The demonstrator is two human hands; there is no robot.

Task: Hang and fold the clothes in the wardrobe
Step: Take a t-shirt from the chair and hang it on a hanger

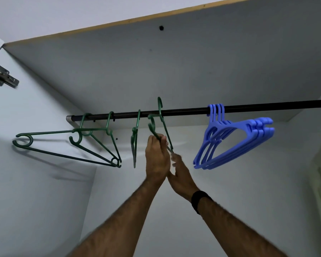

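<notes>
The inside of a home wardrobe is shown: a black hanging rail (174, 111) under a white top panel (156, 71), hung with green hangers (93, 138) and blue hangers (230, 138), with a door hinge (2, 76) at the left.

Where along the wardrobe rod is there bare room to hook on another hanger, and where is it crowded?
The widest bare stretch of the rod lies between the green hanger that both hands hold and the blue hangers. A second runs from the blue hangers to the rod's right end. The left end is crowded with green hangers, some tangled.
</notes>
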